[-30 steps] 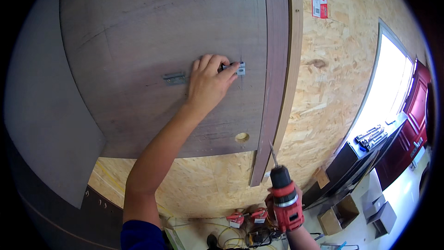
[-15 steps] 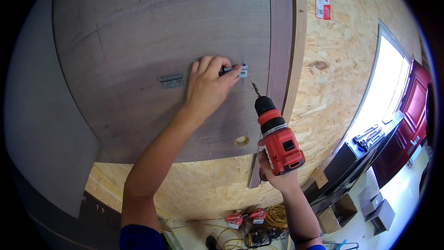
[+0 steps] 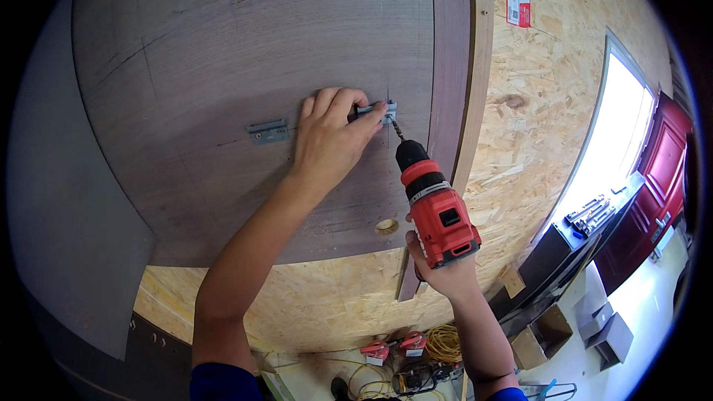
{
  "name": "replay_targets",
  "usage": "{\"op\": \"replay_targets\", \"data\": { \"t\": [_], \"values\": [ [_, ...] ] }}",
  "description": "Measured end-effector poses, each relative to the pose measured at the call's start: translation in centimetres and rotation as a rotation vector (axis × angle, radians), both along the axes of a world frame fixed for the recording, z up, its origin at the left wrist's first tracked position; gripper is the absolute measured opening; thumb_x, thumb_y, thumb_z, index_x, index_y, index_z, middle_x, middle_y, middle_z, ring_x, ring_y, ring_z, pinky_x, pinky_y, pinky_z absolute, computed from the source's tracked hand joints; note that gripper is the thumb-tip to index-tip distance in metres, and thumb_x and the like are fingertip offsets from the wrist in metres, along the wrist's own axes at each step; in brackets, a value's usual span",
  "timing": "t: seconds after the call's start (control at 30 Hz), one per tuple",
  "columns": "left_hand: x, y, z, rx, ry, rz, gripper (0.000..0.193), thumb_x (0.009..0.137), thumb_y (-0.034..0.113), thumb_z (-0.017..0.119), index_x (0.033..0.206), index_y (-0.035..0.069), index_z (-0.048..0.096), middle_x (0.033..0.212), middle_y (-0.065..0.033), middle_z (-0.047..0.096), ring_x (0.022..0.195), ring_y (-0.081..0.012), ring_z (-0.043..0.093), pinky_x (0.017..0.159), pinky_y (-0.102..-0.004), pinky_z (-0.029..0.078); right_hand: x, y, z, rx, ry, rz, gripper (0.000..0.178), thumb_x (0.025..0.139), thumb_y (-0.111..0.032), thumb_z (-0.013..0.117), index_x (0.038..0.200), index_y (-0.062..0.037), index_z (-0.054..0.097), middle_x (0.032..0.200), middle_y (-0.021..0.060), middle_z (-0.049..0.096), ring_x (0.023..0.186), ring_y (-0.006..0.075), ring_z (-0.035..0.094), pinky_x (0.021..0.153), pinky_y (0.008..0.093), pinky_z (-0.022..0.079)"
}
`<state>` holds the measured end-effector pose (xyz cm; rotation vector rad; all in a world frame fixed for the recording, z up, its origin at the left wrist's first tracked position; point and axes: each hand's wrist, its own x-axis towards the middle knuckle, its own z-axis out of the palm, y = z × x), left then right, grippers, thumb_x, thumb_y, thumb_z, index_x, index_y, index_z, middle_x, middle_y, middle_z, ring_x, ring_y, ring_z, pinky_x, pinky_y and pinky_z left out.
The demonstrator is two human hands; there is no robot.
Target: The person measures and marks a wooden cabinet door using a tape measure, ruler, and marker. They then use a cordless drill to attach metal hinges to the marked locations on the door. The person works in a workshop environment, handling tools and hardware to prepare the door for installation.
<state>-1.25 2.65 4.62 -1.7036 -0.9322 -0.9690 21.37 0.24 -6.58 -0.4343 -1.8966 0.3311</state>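
My left hand (image 3: pixel 330 134) is closed on a small grey metal bracket (image 3: pixel 388 111), pressing it flat against the grey-brown wood panel (image 3: pixel 223 52). In my right hand (image 3: pixel 449 273) is a red and black cordless drill (image 3: pixel 440 215), gripped by its handle and tilted up to the left. Its bit (image 3: pixel 397 129) reaches the bracket's right end, beside my left fingertips; whether it sits in a hole cannot be made out. A second metal bracket (image 3: pixel 268 132) is fixed to the panel, left of my left hand.
A round hole (image 3: pixel 386 227) pierces the panel's lower part. Chipboard wall (image 3: pixel 549 104) lies to the right, with a bright window (image 3: pixel 605 134) and a dark bench (image 3: pixel 549 263) holding metal parts. Below are a coiled yellow hose (image 3: pixel 444 344), red tools (image 3: pixel 375 351) and an open cardboard box (image 3: pixel 542 336).
My right hand has moved the drill up and left, bringing its bit from beside the bracket onto its right end. My left hand stays on the bracket.
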Motion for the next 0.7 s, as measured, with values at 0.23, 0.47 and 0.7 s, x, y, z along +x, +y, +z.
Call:
{"op": "replay_targets", "data": {
  "t": [0.23,0.47,0.7],
  "values": [
    [-0.1,0.0,-0.1,0.009,0.004,-0.012,0.031,0.076,0.017,0.080,0.107,0.017,0.075,0.100,-0.0006,0.060,0.097,-0.0234,0.054,0.081,-0.0389,0.040,-0.3,-0.3,0.7,-0.093,0.034,-0.023,0.049,0.074,-0.006,0.077,0.119,-0.0009,0.057,0.112,0.0133,0.064,0.098,0.0260,0.066,0.089,0.0353,0.052],
    [-0.2,0.0,-0.1,0.012,0.004,-0.015,0.031,0.076,0.017,0.079,0.107,0.018,0.075,0.101,-0.0005,0.060,0.097,-0.0235,0.054,0.081,-0.0389,0.039,-0.7,-0.9,1.2,-0.044,0.089,-0.063,0.021,0.080,-0.005,0.069,0.101,-0.0077,0.068,0.095,0.0091,0.068,0.085,0.0275,0.066,0.076,0.0378,0.052],
    [-0.2,0.1,-0.1,0.018,0.012,-0.022,0.032,0.076,0.017,0.079,0.107,0.017,0.075,0.101,-0.0008,0.060,0.098,-0.0239,0.054,0.082,-0.0393,0.040,-0.5,-0.8,1.0,-0.047,0.102,-0.066,0.022,0.080,-0.004,0.069,0.102,-0.0079,0.067,0.095,0.0094,0.068,0.087,0.0281,0.066,0.077,0.0381,0.052]
  ]
}}
